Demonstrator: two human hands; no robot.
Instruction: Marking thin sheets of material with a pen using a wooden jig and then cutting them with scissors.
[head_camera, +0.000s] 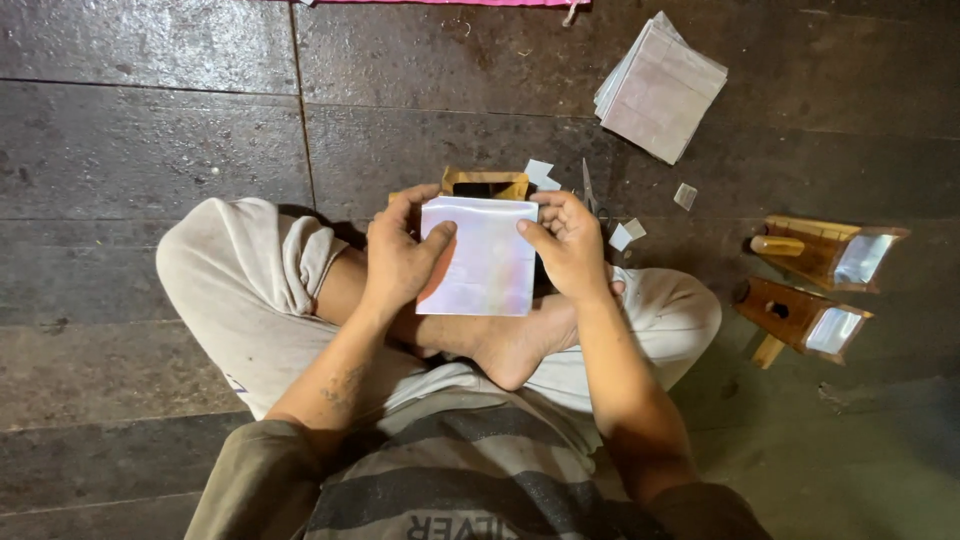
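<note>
I sit cross-legged on a dark tiled floor. Both hands hold a shiny, iridescent square sheet (478, 262) over my lap. My left hand (398, 255) grips its left edge, thumb pressed on the face. My right hand (568, 243) pinches the upper right edge, thumb on the sheet. Just behind the sheet's top edge a small wooden box frame (484, 183) shows, mostly hidden by the sheet.
A stack of similar shiny sheets (662, 85) lies on the floor at upper right. Scissors (590, 190) and small cut scraps (627, 234) lie by my right hand. Two wooden box pieces with shiny fronts (815, 285) rest at the right. A pink cloth edge (450, 3) shows at top.
</note>
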